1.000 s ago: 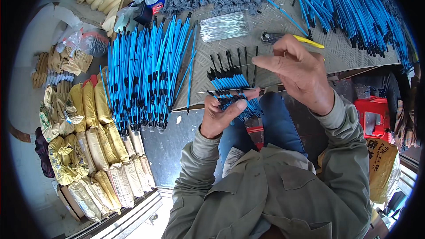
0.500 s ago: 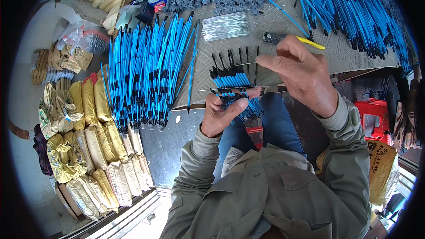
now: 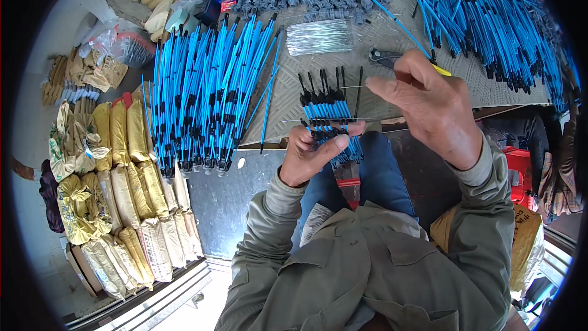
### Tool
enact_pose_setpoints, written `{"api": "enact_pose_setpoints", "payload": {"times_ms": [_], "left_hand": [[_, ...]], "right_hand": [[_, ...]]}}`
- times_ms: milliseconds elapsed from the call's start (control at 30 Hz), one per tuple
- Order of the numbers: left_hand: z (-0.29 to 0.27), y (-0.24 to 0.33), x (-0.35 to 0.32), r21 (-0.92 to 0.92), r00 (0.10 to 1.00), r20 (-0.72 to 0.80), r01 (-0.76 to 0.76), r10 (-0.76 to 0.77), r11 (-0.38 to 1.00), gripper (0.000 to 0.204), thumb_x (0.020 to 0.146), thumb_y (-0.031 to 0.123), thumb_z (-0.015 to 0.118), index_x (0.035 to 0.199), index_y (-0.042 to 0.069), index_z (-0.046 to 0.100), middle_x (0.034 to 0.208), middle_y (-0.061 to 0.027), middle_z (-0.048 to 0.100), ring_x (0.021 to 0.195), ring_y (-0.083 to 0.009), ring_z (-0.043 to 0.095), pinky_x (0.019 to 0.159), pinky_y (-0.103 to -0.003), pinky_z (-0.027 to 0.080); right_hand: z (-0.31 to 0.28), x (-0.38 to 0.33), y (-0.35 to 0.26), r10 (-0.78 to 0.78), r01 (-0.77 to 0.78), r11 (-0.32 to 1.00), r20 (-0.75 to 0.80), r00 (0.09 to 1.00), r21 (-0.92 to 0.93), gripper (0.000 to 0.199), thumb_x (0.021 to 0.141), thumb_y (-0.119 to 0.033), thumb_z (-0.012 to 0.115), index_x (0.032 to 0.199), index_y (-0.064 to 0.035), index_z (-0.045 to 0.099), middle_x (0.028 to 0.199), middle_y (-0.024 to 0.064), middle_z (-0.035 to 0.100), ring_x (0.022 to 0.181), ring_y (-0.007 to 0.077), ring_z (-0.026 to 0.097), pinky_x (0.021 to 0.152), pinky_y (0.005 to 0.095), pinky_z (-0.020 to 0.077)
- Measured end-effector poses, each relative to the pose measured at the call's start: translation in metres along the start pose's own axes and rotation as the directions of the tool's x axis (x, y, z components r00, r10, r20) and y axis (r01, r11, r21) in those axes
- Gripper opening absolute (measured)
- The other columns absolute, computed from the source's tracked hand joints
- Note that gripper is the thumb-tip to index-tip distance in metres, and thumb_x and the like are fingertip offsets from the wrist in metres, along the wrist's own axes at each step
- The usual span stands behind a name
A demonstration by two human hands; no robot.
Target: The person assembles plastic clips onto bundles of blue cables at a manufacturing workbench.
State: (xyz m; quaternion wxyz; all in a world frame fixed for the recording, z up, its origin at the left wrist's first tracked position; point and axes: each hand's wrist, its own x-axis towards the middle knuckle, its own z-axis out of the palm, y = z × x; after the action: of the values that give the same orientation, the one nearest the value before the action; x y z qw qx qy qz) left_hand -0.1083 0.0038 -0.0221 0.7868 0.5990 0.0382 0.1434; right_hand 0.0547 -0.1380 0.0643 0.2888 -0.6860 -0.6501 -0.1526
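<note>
In the head view we see the left hand (image 3: 312,155) closed around blue rods (image 3: 319,111), nearer than the wire bundle (image 3: 320,37); one wire (image 3: 293,121) spans them, a second wire (image 3: 355,87), pinched by the right hand (image 3: 438,110), seems only partway across.

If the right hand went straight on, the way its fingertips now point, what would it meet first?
Probably the rightmost thin black stem beyond the left hand, just left of the fingertips of the right hand. Depth is unclear in this view, so it might pass in front or behind.
</note>
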Motion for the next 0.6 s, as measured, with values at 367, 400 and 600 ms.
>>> {"api": "enact_pose_setpoints", "payload": {"times_ms": [367,400,600], "left_hand": [[-0.0016,-0.002,-0.0001,0.026,1.0,-0.006,-0.002,0.003,1.0,0.018,0.085,0.0,0.059,0.101,-0.006,0.063,0.103,-0.0154,0.064,0.102,-0.0218,0.059,0.09,-0.033,0.045],[-0.0021,-0.0019,-0.0002,0.025,1.0,-0.002,-0.002,0.002,1.0,0.018,0.085,0.001,0.059,0.101,-0.006,0.063,0.103,-0.015,0.064,0.102,-0.0211,0.059,0.089,-0.032,0.045],[-0.0024,-0.0026,-0.0005,0.007,1.0,0.0,0.005,-0.005,1.0,0.02,0.085,0.003,0.059,0.103,-0.006,0.062,0.103,-0.0141,0.065,0.101,-0.0193,0.059,0.089,-0.031,0.045]], "right_hand": [[0.0023,0.0023,-0.0021,-0.017,0.019,0.998,0.038,0.999,-0.053,0.037,0.06,0.002,0.061,0.094,-0.0081,0.065,0.073,0.0066,0.046,0.059,0.0194,0.054,0.05,0.0298,0.0453],[0.002,0.0033,-0.0023,-0.018,0.02,0.999,0.041,0.999,-0.049,0.036,0.06,0.002,0.061,0.094,-0.008,0.065,0.073,0.0067,0.046,0.059,0.0195,0.054,0.05,0.0299,0.0454],[0.0012,0.0015,-0.0033,0.0,0.0,1.0,0.002,1.0,-0.025,0.035,0.06,0.002,0.062,0.094,-0.008,0.065,0.073,0.007,0.046,0.059,0.0196,0.054,0.05,0.0298,0.0456]]}}
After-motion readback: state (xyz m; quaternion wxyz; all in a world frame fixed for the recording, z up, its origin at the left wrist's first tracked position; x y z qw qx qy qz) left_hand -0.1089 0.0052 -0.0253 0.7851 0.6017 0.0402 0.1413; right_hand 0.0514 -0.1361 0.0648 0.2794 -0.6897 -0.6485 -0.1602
